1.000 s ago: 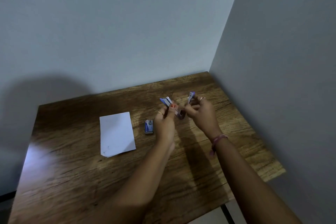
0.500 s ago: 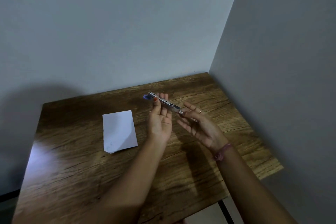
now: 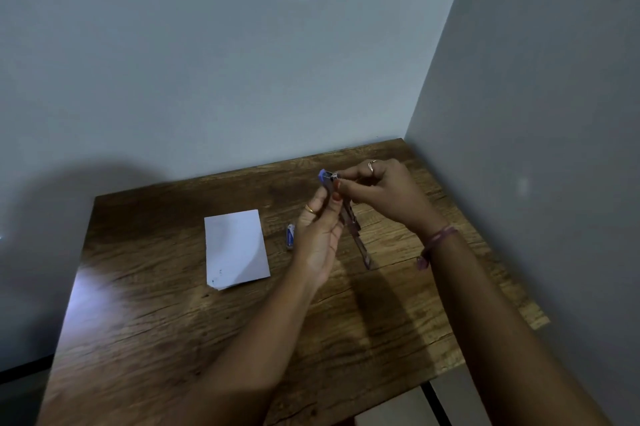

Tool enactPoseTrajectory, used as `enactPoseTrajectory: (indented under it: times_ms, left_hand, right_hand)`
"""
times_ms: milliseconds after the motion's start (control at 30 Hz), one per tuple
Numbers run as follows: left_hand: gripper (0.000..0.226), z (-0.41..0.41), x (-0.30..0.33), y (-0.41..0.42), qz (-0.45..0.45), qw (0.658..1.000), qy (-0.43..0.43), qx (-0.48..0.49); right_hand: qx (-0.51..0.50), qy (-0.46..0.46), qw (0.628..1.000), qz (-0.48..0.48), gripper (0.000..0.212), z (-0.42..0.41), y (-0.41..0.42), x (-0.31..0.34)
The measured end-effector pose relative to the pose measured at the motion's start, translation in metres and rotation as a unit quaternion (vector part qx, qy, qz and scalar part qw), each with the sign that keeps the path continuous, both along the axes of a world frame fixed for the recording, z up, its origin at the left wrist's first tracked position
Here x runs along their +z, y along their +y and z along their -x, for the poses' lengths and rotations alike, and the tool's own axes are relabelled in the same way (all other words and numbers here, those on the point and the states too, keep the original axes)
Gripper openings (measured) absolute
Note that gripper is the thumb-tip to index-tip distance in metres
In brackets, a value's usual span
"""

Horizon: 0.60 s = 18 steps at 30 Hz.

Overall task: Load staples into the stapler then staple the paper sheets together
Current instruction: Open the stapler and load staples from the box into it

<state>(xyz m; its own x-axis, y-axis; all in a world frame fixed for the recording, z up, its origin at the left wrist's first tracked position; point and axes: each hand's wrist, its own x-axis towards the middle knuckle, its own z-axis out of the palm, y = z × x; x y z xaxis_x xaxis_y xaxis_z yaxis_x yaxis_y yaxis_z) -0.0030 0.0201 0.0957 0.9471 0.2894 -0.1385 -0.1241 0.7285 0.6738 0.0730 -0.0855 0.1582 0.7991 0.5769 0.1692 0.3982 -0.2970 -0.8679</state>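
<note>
Blue stapler (image 3: 343, 214) swung open, gripped by left fingers (image 3: 320, 202); right fingers (image 3: 349, 183) pinch its top.

One view only, from a camera worn on the person's head. It looks forward and down across a wooden table (image 3: 173, 339) set into a room corner, facing the back wall (image 3: 225, 62) with the side wall (image 3: 554, 114) to the right. Both forearms reach in from the lower edge. The wide lens takes in the table's near and far edges.
</note>
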Motion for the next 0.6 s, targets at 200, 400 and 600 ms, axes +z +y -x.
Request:
enactPoseTrajectory:
  times_ms: [200, 400, 600]
  left_hand:
    - [0.021, -0.005, 0.011, 0.004, -0.024, 1.000, -0.007, 0.013]
    - [0.018, -0.012, 0.014, 0.004, -0.089, 0.994, 0.013, 0.059]
    - [0.024, -0.018, 0.012, -0.009, -0.142, 0.980, 0.068, 0.125]
  right_hand:
    - [-0.032, -0.051, 0.997, 0.054, 0.012, 0.002, 0.001, 0.009]
    - [-0.070, -0.113, 0.985, 0.107, 0.020, 0.002, 0.007, 0.011]
    - [-0.122, -0.102, 0.986, 0.049, 0.018, 0.007, 0.015, -0.006]
